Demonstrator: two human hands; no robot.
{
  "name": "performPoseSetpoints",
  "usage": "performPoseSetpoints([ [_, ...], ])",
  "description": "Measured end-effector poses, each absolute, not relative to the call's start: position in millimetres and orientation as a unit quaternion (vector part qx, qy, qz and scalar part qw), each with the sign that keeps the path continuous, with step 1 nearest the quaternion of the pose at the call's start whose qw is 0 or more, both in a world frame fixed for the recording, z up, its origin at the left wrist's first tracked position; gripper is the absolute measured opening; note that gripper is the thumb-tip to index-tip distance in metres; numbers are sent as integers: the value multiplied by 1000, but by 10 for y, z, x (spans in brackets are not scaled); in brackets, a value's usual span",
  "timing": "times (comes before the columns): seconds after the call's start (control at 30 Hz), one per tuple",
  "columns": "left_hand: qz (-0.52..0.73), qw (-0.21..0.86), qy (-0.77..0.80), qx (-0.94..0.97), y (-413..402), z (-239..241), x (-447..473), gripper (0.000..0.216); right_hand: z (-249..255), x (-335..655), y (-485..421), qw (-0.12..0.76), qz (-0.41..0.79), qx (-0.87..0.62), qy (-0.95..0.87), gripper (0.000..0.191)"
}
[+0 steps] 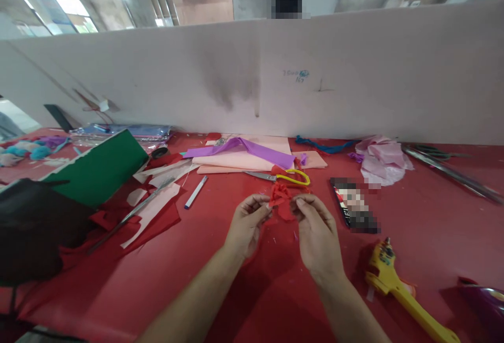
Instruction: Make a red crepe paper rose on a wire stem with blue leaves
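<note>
Between my two hands is a small crumpled piece of red material, which looks like cut paper or fabric. My left hand pinches its left side between thumb and fingers. At its right side, my right hand has thumb and fingertips pressed together on the edge. Just beyond the red piece lie scissors with yellow handles, blades pointing left. A phone rests to the right of my right hand. Nearer me on that side is a yellow glue gun.
A white partition stands along the back of the red table. Peach sheets and a purple strip lie before it. At left are a green board, a dark bag and a white marker. Pink crumpled material lies at right.
</note>
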State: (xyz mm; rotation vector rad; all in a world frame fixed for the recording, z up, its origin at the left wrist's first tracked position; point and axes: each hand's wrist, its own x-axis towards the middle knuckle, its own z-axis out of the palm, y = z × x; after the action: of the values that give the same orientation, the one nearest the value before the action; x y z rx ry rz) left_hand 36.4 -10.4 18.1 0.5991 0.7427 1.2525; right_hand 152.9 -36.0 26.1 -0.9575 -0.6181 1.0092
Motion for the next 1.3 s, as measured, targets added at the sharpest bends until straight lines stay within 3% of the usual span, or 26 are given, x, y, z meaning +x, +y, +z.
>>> performPoseSetpoints([
  [0.17,573,701,310,290,-106,150,344,19,182,1418,-376,692,485,-425,-324,11],
  [1.03,596,657,298,353,-198,161,431,13,206,1398,-405,690,439,-443,-367,24],
  [1.3,596,688,284,303,-220,175,436,16,225,1368,-423,677,404,-473,-394,29],
])
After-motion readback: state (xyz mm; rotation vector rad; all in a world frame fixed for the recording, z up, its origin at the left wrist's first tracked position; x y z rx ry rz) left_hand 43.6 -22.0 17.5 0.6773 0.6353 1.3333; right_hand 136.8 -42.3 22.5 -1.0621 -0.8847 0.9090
